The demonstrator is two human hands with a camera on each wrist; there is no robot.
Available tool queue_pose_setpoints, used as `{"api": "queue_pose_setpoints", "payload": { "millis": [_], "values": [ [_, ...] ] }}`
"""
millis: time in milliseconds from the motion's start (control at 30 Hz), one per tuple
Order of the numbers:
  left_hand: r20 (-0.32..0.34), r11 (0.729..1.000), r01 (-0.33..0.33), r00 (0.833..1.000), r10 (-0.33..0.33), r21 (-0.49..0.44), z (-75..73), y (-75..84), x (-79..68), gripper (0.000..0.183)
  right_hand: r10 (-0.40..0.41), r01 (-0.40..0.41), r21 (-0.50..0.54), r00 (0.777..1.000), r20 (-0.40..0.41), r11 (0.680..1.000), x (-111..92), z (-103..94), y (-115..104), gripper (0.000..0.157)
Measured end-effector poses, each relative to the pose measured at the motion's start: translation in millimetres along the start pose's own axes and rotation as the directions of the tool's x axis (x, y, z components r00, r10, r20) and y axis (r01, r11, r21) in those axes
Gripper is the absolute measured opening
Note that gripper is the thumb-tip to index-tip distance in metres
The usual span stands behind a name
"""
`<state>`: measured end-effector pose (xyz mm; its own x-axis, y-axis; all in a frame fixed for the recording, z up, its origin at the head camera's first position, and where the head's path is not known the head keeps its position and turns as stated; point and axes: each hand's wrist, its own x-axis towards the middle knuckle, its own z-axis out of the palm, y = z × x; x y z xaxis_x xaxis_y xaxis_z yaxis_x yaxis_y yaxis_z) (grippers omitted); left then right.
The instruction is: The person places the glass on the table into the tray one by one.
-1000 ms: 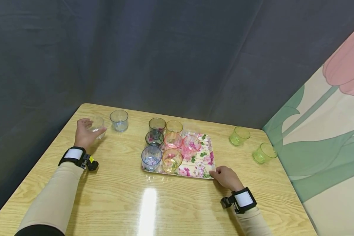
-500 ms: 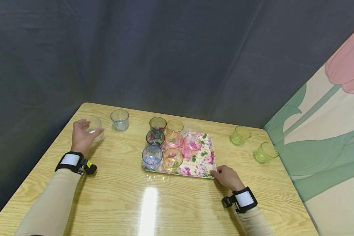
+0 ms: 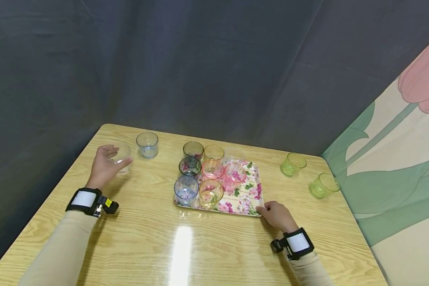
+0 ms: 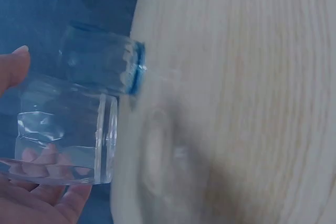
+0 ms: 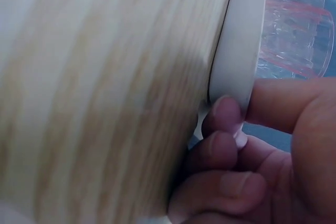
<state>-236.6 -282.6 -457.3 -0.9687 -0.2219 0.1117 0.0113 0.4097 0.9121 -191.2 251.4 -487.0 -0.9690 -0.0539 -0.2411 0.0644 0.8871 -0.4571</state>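
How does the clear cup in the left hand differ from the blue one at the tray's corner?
The clear cup looks colourless; the blue cup is tinted. The clear cup is gripped by the left hand, while the blue cup stands on the tray, untouched. Both are round and see-through.

Left hand (image 3: 105,166) grips wide, right hand (image 3: 279,216) pinches (much narrower).

Beige sleeves (image 3: 55,250); black wristbands (image 3: 87,210) with white panels (image 3: 298,242); small black cameras (image 3: 277,246); yellow tag (image 3: 108,202) on the left.
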Motion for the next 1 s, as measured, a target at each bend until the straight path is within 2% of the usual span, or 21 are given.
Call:
{"api": "queue_pose_setpoints", "payload": {
  "millis": [133,267,367,467,567,700,867,1000],
  "values": [
    [0.025,0.998,-0.056,0.998,0.057,-0.016,2.2,9.5,-6.6,0.087,0.003,-0.003,0.016,1.000,-0.008,1.000,-1.5,-0.7,1.4,0.049],
    [0.072,0.994,-0.107,0.991,0.109,-0.027,5.7,20.0,-12.2,0.086,0.053,-0.050,0.077,0.998,-0.029,0.996,-3.4,-4.3,6.1,0.057],
    [0.107,0.990,-0.136,0.985,0.139,-0.030,9.0,26.8,-16.5,0.086,0.088,-0.080,0.117,0.994,-0.069,0.990,-2.8,-7.9,9.3,0.063],
    [0.126,0.987,-0.162,0.979,0.162,-0.007,13.7,33.5,-20.5,0.084,0.095,-0.071,0.160,0.984,-0.151,0.985,-1.6,-10.4,8.6,0.064],
    [0.139,0.980,-0.191,0.973,0.183,0.052,19.5,41.3,-24.2,0.082,0.080,-0.024,0.202,0.959,-0.273,0.979,-1.8,-12.1,2.8,0.063],
    [0.150,0.972,-0.216,0.968,0.200,0.095,26.9,52.6,-29.9,0.082,0.036,0.078,0.248,0.905,-0.423,0.966,-4.8,-14.8,-11.5,0.061],
    [0.177,0.976,-0.216,0.963,0.205,0.042,33.1,68.7,-39.5,0.091,-0.012,0.188,0.281,0.849,-0.529,0.941,-9.0,-17.6,-29.9,0.054],
    [0.198,0.971,-0.234,0.951,0.238,-0.041,40.5,79.0,-47.4,0.094,-0.027,0.245,0.307,0.819,-0.573,0.920,-11.6,-18.4,-42.5,0.049]
  ]
}}
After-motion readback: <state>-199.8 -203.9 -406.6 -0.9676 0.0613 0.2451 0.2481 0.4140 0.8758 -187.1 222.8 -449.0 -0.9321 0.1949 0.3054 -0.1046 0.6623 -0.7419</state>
